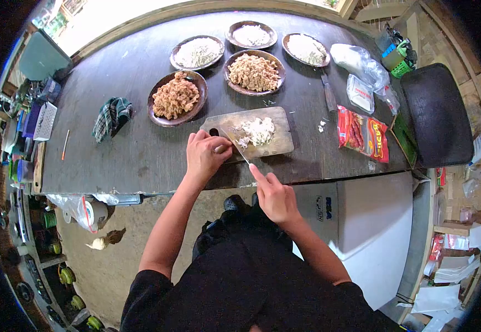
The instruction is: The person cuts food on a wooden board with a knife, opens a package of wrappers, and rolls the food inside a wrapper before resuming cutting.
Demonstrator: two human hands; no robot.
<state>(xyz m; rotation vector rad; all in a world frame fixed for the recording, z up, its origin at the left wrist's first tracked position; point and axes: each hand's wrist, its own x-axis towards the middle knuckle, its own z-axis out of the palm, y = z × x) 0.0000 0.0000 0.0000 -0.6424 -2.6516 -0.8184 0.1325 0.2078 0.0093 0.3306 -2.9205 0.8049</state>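
A wooden cutting board (282, 145) lies near the table's front edge, with a pile of finely cut white shreds (261, 131) on it. My right hand (276, 198) grips a knife (238, 150), its index finger stretched along the tool and its blade slanting up and left across the board. Beside the blade, at the board's left end, my left hand (207, 156) has its fingers curled and pressed together. Whatever those fingers hold is mostly hidden. A few shreds lie right by the blade and the left fingertips.
Three plates of white shreds (198, 53) and two plates of brown crumbly food (254, 72) stand beyond the board. To the right are a second knife (328, 93), a red packet (362, 134) and plastic bags (357, 65). A dark checked cloth (112, 118) lies left.
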